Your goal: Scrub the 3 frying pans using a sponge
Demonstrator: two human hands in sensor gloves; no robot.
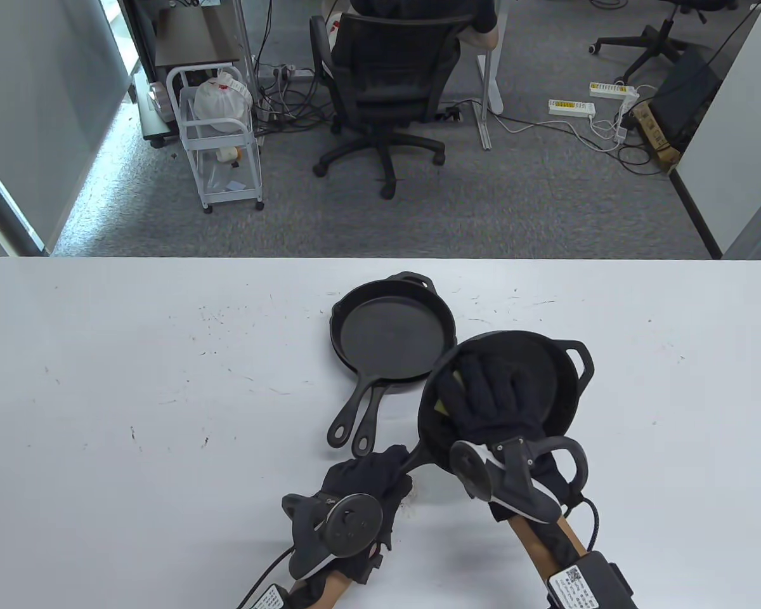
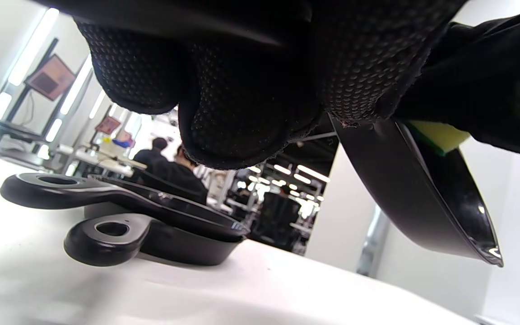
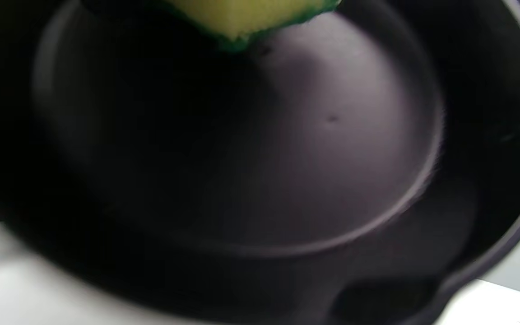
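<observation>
Two black cast-iron pans (image 1: 387, 333) lie stacked at the table's middle, handles (image 2: 106, 232) pointing toward me. A third black pan (image 1: 561, 380) is tilted up off the table at the right. My left hand (image 1: 371, 485) grips its handle, fingers (image 2: 237, 99) curled round it. My right hand (image 1: 488, 396) lies inside that pan, pressing a yellow-and-green sponge (image 1: 442, 406) against its inner surface. In the right wrist view the sponge (image 3: 242, 20) shows at the top edge over the pan's dark bottom (image 3: 309, 149). How the right fingers lie on the sponge is mostly hidden.
The white table (image 1: 133, 380) bears scuff marks. Beyond its far edge stand an office chair (image 1: 387, 82) with a seated person, a white wire cart (image 1: 219, 136) and power strips (image 1: 571, 108) on grey carpet.
</observation>
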